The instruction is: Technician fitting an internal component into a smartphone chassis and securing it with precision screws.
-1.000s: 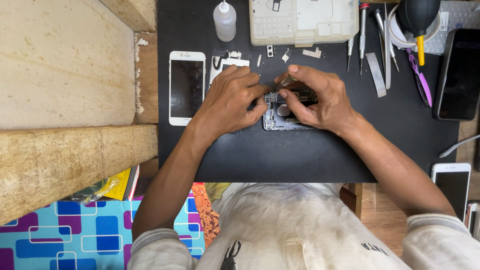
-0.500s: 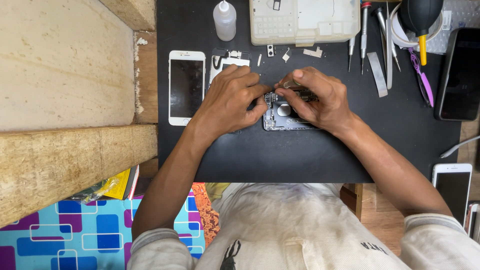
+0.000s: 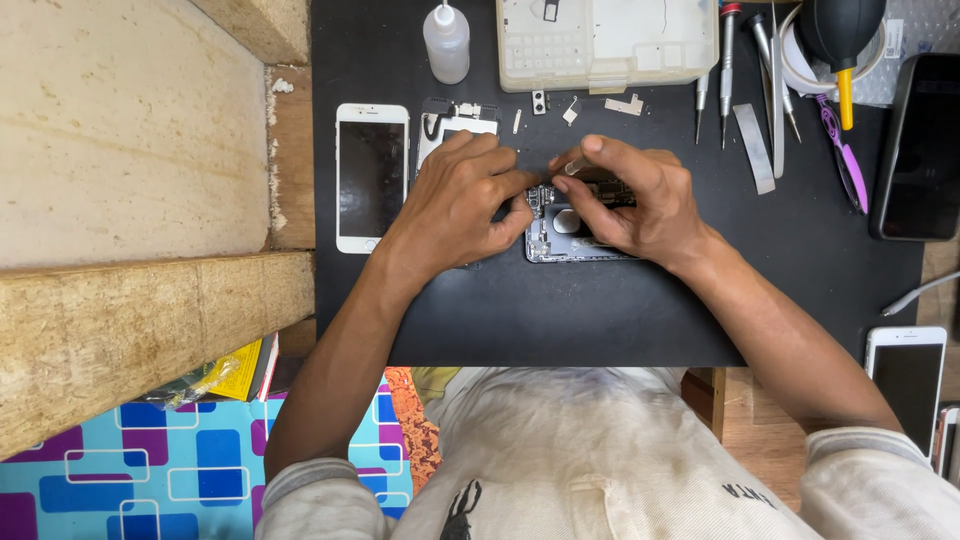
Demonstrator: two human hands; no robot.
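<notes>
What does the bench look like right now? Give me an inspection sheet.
Surface: black mat on a wooden bench.
Job's things: opened phone body, partly hidden by both hands.
Clutter: white phone, squeeze bottle, parts tray, screwdrivers, dust blower, dark phone.
Grippers: left hand steadies the body; right hand pinches something small over it.
Cables: one white cable at the right edge.
Surroundings: wooden blocks, patterned blue cloth.
</notes>
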